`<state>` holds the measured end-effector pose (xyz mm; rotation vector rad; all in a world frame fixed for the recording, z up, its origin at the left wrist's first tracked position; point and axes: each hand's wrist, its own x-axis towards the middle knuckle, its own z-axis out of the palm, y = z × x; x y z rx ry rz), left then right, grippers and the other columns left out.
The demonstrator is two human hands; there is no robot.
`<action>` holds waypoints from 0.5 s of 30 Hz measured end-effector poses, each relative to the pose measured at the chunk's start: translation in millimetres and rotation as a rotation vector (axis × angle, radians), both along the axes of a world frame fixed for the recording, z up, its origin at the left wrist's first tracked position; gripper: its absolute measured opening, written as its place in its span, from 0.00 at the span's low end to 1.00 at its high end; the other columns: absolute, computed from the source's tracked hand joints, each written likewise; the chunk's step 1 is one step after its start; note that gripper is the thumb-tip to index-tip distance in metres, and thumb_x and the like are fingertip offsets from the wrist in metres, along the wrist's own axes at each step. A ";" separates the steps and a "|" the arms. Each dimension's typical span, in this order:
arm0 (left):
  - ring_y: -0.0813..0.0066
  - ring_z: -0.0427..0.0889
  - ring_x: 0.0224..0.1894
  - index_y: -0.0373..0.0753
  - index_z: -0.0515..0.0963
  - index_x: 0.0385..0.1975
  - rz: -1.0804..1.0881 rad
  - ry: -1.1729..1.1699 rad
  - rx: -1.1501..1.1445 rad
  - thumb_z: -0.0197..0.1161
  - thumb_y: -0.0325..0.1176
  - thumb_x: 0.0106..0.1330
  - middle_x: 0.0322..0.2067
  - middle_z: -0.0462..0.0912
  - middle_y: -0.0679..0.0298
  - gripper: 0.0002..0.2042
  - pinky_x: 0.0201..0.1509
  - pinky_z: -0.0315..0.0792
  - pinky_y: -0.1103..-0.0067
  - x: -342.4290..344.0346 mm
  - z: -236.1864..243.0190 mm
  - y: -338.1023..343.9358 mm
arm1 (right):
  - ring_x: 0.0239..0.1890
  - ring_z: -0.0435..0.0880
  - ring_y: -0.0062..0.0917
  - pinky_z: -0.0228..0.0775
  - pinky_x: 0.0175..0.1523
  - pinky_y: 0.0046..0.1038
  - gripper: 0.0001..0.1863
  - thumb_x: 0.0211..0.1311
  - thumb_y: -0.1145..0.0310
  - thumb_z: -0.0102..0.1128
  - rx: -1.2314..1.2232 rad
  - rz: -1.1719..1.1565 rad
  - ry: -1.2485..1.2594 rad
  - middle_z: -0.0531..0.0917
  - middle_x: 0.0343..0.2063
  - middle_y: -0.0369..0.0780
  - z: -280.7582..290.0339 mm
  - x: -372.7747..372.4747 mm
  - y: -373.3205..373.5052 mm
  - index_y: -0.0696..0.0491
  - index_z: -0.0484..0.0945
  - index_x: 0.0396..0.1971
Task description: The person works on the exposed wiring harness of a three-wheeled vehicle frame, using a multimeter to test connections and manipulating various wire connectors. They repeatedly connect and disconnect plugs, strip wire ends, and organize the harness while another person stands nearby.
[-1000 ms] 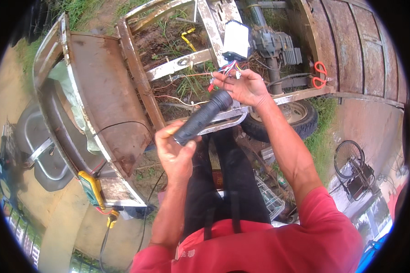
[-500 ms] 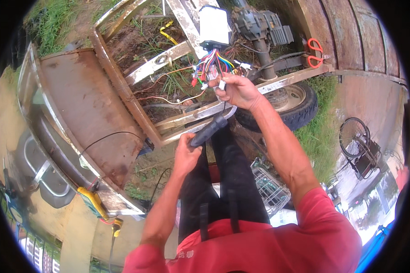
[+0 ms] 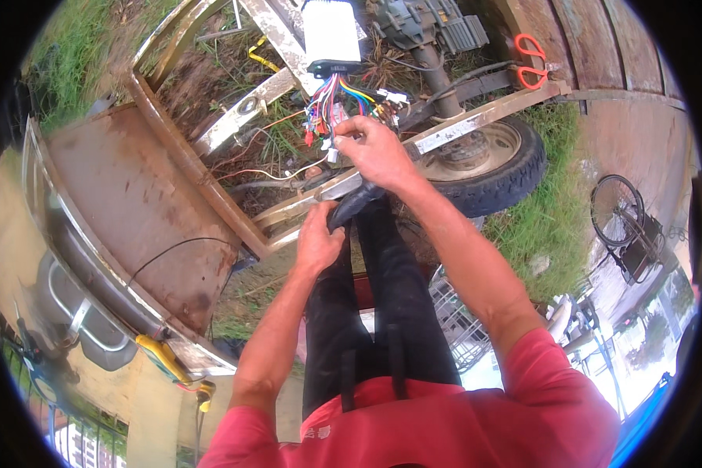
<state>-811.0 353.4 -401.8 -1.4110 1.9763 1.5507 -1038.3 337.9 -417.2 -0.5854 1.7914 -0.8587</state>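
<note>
My left hand (image 3: 319,239) is closed round the lower end of a black handlebar grip (image 3: 356,204), held slantwise in front of my legs. My right hand (image 3: 378,154) pinches a small white plug connector (image 3: 333,155) between thumb and fingertips; its wire is mostly hidden by the fingers. Just beyond it hangs a bundle of coloured wires (image 3: 331,101) with white and red plugs. These wires come out of a silver controller box (image 3: 331,35) with a black end, resting on the metal frame (image 3: 249,117).
Orange-handled scissors (image 3: 531,61) stand at the frame's right end, above a wheel (image 3: 483,168). A motor and axle (image 3: 425,47) lie behind. To the left are a rusty panel (image 3: 144,195) and a yellow multimeter (image 3: 162,359). A bicycle (image 3: 620,222) lies at the right.
Both hands stay closed on what they hold. My right hand has turned, back upward, and shifted left with the connector. The controller and frame appear further left as the view shifts.
</note>
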 end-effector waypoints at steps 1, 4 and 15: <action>0.49 0.80 0.51 0.38 0.74 0.55 0.016 -0.014 0.029 0.68 0.26 0.57 0.47 0.79 0.51 0.23 0.56 0.74 0.63 -0.8 1.8 -1.1 | 0.33 0.81 0.26 0.75 0.47 0.32 0.18 0.64 0.63 0.66 -0.006 -0.005 0.065 0.81 0.35 0.39 8.3 1.1 2.3 0.57 0.82 0.50; 0.48 0.79 0.53 0.38 0.75 0.54 0.008 -0.013 0.010 0.67 0.26 0.56 0.47 0.79 0.50 0.23 0.59 0.73 0.62 1.2 5.2 -1.3 | 0.33 0.83 0.36 0.75 0.49 0.38 0.19 0.63 0.64 0.64 -0.013 0.023 0.202 0.79 0.43 0.46 38.3 4.0 6.7 0.55 0.81 0.52; 0.45 0.79 0.53 0.39 0.75 0.52 -0.097 0.036 0.094 0.66 0.25 0.55 0.47 0.78 0.50 0.22 0.59 0.72 0.61 -3.8 26.2 2.6 | 0.34 0.76 0.14 0.71 0.41 0.20 0.18 0.65 0.78 0.61 -0.316 -0.451 -0.018 0.80 0.45 0.37 55.6 -1.2 76.5 0.57 0.77 0.54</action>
